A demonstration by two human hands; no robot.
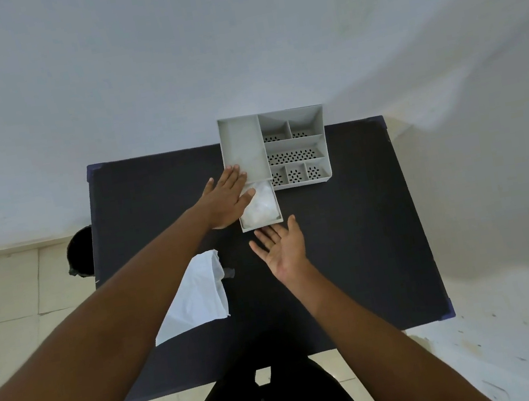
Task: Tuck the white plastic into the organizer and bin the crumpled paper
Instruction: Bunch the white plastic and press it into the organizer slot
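Observation:
A grey organizer (pixel 296 146) with several perforated compartments stands at the far edge of the dark table (pixel 349 239). Its drawer (pixel 262 223) is pulled out toward me, and the bunched white plastic (pixel 261 202) lies inside it. My left hand (pixel 228 200) rests flat against the left side of the drawer and organizer, fingers spread, thumb over the drawer's edge. My right hand (pixel 281 249) is open, palm up, just in front of the drawer's front wall. A white paper (pixel 198 297) lies on the table to the left, partly hidden by my left forearm.
A black round bin (pixel 81 252) stands on the tiled floor beside the table's left edge. A white wall runs behind the table. My legs show below the table's near edge.

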